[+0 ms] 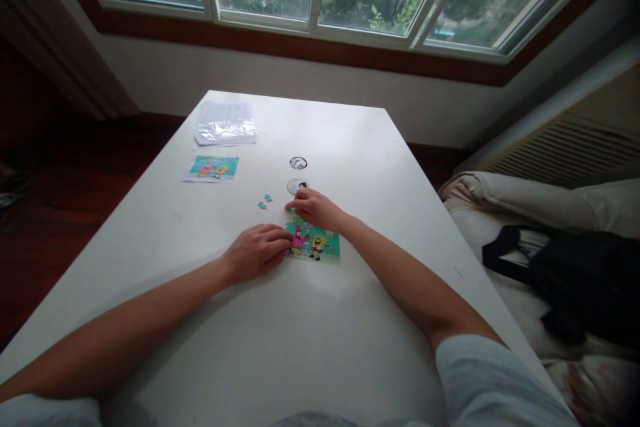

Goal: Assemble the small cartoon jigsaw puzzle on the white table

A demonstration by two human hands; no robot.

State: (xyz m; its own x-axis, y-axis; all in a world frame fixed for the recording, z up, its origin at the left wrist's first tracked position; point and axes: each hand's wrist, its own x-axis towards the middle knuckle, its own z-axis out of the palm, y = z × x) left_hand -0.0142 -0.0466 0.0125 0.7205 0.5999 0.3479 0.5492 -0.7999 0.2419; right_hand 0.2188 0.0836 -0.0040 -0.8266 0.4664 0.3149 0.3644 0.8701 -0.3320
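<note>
A jigsaw puzzle [320, 247] with pink and yellow cartoon figures on teal lies on the white table, largely put together. My left hand [257, 250] rests palm down at its left edge, fingers stretched out and fingertips touching the border. Over the puzzle's top left part, my right hand [316, 208] has its thumb and index finger pressed together at a small teal puzzle piece, which the fingers partly cover. Loose teal puzzle pieces [263, 205] lie on the table just beyond my left hand. My right hand hides part of the puzzle's upper edge.
A printed picture sheet [214, 169] with the same figures lies at the left, with a clear plastic bag over papers [226, 123] behind it. Two round discs [299, 163] lie beyond my right hand. A pale sofa [530, 207] holding a black bag [585, 273] stands right of the table [310, 340].
</note>
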